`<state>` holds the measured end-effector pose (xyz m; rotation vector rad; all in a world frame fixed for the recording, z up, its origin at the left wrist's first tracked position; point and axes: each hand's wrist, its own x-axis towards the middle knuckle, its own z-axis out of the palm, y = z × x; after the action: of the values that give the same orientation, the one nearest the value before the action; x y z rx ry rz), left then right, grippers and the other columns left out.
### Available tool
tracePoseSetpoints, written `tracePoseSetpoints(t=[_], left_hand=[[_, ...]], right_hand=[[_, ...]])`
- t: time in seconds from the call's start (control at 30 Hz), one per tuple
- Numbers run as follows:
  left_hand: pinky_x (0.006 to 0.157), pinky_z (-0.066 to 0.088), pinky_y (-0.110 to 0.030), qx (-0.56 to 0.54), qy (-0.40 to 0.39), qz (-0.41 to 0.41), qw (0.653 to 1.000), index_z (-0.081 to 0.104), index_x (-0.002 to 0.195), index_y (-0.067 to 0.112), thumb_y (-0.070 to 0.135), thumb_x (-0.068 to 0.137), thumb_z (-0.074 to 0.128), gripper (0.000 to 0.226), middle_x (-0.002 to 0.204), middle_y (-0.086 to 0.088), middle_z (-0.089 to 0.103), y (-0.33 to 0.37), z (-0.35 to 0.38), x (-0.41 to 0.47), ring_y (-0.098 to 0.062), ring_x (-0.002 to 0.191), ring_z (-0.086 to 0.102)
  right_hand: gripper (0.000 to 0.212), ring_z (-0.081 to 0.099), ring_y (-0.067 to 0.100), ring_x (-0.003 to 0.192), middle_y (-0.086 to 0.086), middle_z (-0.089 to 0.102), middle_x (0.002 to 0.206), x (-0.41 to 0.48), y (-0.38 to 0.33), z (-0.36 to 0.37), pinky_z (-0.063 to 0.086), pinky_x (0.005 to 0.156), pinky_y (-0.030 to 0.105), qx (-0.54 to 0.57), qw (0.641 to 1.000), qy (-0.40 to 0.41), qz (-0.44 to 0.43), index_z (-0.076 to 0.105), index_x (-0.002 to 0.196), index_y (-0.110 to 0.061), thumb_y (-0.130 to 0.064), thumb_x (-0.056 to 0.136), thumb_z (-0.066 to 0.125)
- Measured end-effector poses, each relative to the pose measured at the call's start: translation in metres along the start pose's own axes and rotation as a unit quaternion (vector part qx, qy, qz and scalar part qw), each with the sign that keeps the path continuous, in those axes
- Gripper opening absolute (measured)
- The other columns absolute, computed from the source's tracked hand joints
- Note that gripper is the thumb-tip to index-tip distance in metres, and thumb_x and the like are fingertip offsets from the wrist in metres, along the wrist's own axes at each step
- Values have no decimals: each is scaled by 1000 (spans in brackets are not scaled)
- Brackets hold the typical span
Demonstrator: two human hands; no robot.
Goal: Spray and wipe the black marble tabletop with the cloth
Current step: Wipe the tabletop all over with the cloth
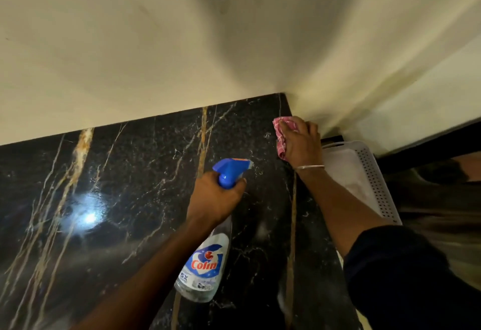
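The black marble tabletop (125,199) with gold and white veins fills the lower left and ends at a cream wall. My left hand (216,196) grips the neck of a clear spray bottle (205,259) with a blue trigger head, held above the middle of the slab, nozzle toward the far right corner. My right hand (302,144) presses a pink checked cloth (282,131) flat on the marble at the far right corner, close to the wall. Small droplets speckle the surface near the cloth.
A white perforated plastic basket (369,181) sits just off the table's right edge, beside my right forearm. Cream walls (156,43) meet at the corner behind the slab. A bright light glare shows on the marble at left.
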<state>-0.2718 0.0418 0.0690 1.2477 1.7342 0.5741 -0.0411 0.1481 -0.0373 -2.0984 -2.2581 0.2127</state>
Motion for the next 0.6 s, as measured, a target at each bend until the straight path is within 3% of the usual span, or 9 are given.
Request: tracePoseSetpoints(t=[0.2,0.3,0.37,0.6], left_hand=[[46,40,-6,27,-39,-7,999,63,101,9,32,84,70,29,65,8,62,-2,28,-26,7,55,60],[53,45,-13,31,-63,-15,997,64,106,12,37,81,71,37,73,5,66,-7,42,-41,-2,62,65],[54,46,-16,32,-74,-12,997,64,107,13,38,80,71,37,73,5,67,-12,51,-53,-4,62,65],[60,52,-22,36,-94,-4,995,64,105,15,34,82,70,30,77,4,68,-19,69,-86,-8,67,67]], right_hand=[[62,49,37,106,9,53,134,-70,11,7,47,85,41,26,998,50,-8,57,131,-28,-25,72,76],[50,48,36,104,10,55,129,-103,11,5,47,82,41,36,997,75,-8,59,129,-26,-30,79,56],[53,48,36,104,11,55,130,-123,11,2,48,81,41,40,996,74,-4,60,130,-26,-35,80,42],[55,49,41,106,13,55,133,-191,15,4,47,85,46,63,996,60,30,62,129,-24,-33,82,35]])
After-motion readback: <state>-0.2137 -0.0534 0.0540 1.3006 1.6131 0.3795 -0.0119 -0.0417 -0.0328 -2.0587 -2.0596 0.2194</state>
